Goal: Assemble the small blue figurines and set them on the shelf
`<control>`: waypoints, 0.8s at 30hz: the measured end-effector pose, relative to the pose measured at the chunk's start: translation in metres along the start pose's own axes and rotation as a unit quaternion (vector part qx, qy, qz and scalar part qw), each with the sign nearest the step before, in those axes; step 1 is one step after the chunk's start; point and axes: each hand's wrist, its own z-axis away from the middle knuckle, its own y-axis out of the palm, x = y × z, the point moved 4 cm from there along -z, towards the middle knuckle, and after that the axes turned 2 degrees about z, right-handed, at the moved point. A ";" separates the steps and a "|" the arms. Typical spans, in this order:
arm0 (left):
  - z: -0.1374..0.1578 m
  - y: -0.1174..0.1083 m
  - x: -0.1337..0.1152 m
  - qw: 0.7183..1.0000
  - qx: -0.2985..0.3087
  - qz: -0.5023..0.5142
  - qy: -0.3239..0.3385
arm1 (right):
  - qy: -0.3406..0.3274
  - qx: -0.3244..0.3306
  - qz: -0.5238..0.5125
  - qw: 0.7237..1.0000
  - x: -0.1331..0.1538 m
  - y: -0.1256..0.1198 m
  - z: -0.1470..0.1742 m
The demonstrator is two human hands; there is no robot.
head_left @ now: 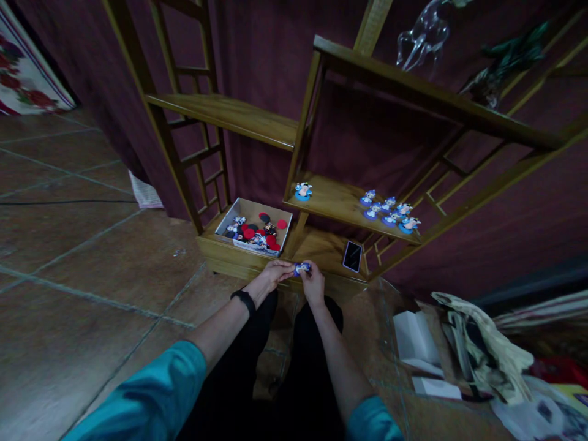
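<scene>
Between my two hands, in front of the low shelf, is a small purple and white figurine (302,268). My left hand (278,270) has its fingers pinched on the figurine's left side. From the right, my right hand (313,280) grips it with thumb and fingers. A white cardboard box (254,247) just beyond my left hand holds loose figurines and red and dark round bases. On the middle shelf (335,199), several purple and blue figurines (388,204) stand in a group at the right. One blue-based figurine (304,191) stands apart at the left.
A phone (352,256) lies on the bottom shelf. The wooden rack's upper shelf (229,116) juts out above the box. Glass animal ornaments (423,35) stand at the top right. White boxes (417,340), cloth (487,343) and plastic bags (528,410) lie on the floor at right.
</scene>
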 end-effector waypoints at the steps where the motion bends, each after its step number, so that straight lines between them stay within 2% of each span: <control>1: 0.000 0.000 0.000 1.000 -0.003 0.001 0.002 | -0.003 0.000 0.004 1.000 0.001 0.000 0.000; 11: 0.002 0.004 -0.004 0.999 0.018 -0.026 -0.011 | -0.017 0.011 -0.017 1.000 -0.006 0.001 -0.001; 17: -0.001 0.004 -0.001 0.999 -0.020 -0.033 0.002 | 0.016 -0.002 -0.093 0.996 -0.010 0.010 0.002; 20: -0.003 0.004 0.001 1.000 -0.007 -0.027 -0.004 | 0.046 -0.015 -0.137 0.989 -0.014 0.013 0.001; 24: -0.005 0.004 0.003 0.999 0.020 -0.025 -0.011 | 0.050 -0.026 -0.134 0.989 -0.018 0.016 -0.002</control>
